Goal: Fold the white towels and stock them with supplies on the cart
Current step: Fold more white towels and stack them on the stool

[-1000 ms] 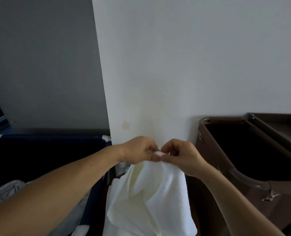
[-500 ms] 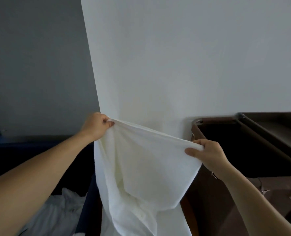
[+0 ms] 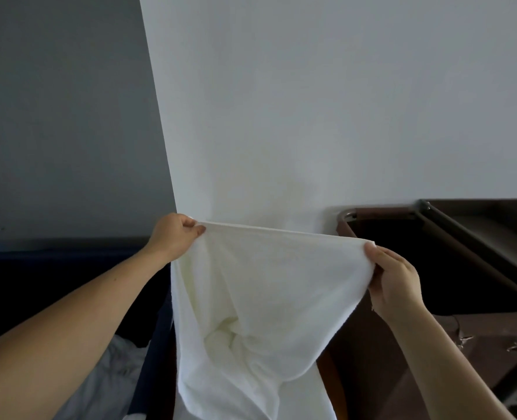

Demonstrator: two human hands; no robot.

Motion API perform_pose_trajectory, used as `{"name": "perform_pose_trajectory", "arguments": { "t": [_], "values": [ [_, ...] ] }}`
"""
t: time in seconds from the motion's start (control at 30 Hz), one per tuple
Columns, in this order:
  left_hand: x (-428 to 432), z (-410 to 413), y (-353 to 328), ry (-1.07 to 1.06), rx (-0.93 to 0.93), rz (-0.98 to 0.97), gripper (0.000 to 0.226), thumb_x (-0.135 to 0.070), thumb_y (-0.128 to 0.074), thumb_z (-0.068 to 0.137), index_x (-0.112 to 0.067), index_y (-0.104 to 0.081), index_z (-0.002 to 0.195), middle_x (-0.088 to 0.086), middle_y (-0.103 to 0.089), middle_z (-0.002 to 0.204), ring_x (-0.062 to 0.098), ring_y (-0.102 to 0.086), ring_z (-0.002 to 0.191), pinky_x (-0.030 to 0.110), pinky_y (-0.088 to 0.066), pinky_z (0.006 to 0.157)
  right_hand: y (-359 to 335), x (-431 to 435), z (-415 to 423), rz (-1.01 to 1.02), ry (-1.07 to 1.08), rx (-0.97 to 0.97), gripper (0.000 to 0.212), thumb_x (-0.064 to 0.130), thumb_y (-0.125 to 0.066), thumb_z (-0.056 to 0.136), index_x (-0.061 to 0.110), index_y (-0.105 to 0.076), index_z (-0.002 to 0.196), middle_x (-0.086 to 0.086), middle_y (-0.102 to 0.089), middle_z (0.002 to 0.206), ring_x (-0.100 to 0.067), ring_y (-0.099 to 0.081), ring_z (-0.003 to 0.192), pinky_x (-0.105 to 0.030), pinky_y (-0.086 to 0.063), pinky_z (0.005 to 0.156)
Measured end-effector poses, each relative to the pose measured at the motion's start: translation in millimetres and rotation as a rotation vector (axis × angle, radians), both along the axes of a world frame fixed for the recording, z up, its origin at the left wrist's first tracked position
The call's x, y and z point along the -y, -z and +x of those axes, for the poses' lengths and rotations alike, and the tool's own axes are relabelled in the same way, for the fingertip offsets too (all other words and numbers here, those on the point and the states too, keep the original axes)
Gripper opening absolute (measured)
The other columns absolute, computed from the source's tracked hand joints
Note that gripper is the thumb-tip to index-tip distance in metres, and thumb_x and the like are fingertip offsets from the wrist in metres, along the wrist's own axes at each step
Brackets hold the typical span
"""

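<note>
A white towel (image 3: 269,298) hangs in front of me, its top edge stretched out between both hands. My left hand (image 3: 173,236) pinches the towel's upper left corner. My right hand (image 3: 393,280) grips the upper right corner, a little lower. The towel's lower part sags in loose folds and runs out of the frame at the bottom. The brown cart (image 3: 451,268) stands at the right behind my right hand, with a dark open bag and a metal rail.
A dark blue bin (image 3: 69,274) at the left holds crumpled white linen (image 3: 111,377). A white wall (image 3: 311,116) rises straight ahead, its corner meeting a grey wall on the left.
My hands, first together at the towel's top, have drawn apart and risen, spreading the top edge wide. Since half a second ago the spread has widened slightly.
</note>
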State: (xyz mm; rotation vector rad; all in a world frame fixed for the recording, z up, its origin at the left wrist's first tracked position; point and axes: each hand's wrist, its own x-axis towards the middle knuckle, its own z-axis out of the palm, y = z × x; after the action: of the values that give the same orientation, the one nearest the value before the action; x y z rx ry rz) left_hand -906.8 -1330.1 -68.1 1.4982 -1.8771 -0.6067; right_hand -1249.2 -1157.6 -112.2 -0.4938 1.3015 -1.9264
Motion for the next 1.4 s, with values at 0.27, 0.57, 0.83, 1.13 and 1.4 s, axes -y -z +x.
{"name": "perform_pose_trajectory", "arguments": {
  "t": [0.27,0.57,0.83,1.13,1.4],
  "values": [
    [-40.9,-33.3,-3.8,-0.066,-0.367,-0.08,0.025,-0.009,-0.061,0.093,-0.013,-0.072,0.115,-0.007,-0.066,0.098,0.019,-0.065,0.101,0.025,-0.047,0.09,11.3,16.7,52.0,0.121,0.13,-0.211,0.015,0.025,-0.078,0.08,0.021,-0.074,0.066,-0.002,-0.061,0.056,-0.017,-0.057,0.055,-0.031,-0.052,0.054],
    [-108.9,-89.1,37.0,0.124,-0.386,-0.13,0.014,-0.027,-0.071,0.089,-0.035,-0.061,0.094,-0.018,-0.068,0.085,-0.005,-0.065,0.08,0.01,-0.051,0.071,-2.7,31.1,142.2,0.113,-0.057,-0.75,0.027,0.034,-0.07,0.086,0.036,-0.066,0.06,0.021,-0.069,0.065,0.001,-0.065,0.063,-0.012,-0.046,0.051],
    [-116.4,-70.2,58.3,0.111,-0.378,-0.182,0.015,-0.022,-0.067,0.093,-0.033,-0.06,0.099,-0.019,-0.067,0.088,-0.011,-0.063,0.084,0.008,-0.05,0.07,11.9,27.7,147.7,0.109,-0.154,-1.129,0.029,0.028,-0.059,0.093,0.012,-0.069,0.071,-0.005,-0.062,0.064,-0.014,-0.056,0.068,-0.017,-0.039,0.053],
    [-113.2,-49.7,63.2,0.256,-0.179,-0.213,0.028,-0.047,-0.073,0.083,-0.028,-0.057,0.096,-0.014,-0.066,0.082,0.003,-0.065,0.078,0.023,-0.056,0.069,-5.2,12.5,138.6,0.049,-0.712,-0.637,0.04,0.017,-0.041,0.074,0.004,-0.076,0.09,-0.016,-0.074,0.091,-0.034,-0.069,0.092,-0.048,-0.056,0.088],
    [-100.3,-13.9,4.1,0.426,-0.514,0.029,0.018,-0.009,-0.073,0.086,-0.017,-0.065,0.1,0.004,-0.07,0.094,0.019,-0.067,0.087,0.034,-0.056,0.083,-12.5,28.8,90.3,-0.008,-0.563,-1.119,0.065,0.0,-0.071,0.081,0.035,-0.049,0.131,0.009,-0.059,0.13,-0.008,-0.054,0.118,-0.029,-0.046,0.096]
  ]
}}
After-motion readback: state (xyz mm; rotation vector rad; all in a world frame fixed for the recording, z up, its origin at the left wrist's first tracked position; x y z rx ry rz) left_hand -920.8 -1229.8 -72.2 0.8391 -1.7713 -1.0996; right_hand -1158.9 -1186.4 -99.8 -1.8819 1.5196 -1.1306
